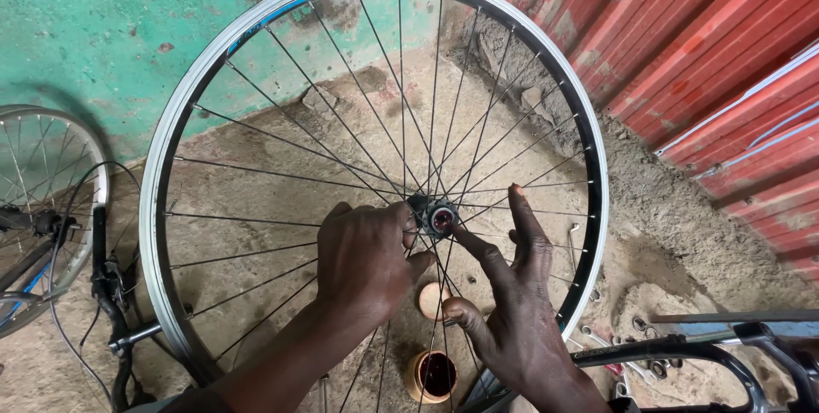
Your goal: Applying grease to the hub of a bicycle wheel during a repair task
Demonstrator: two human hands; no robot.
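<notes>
At the middle of the upright wheel (171,165), the hub (437,218) points its axle end toward the camera. The left hand (363,259) curls closed around the hub; the right hand (516,311) touches it with fingers spread.

A rough bike repair yard: wrenches (597,340) on dirt right of the fingers, another wheel (43,200) far left.

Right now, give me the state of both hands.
Left hand: closed around the wheel hub, gripping it.
Right hand: open, fingers spread, index fingertip touching the hub; holds nothing.
</notes>
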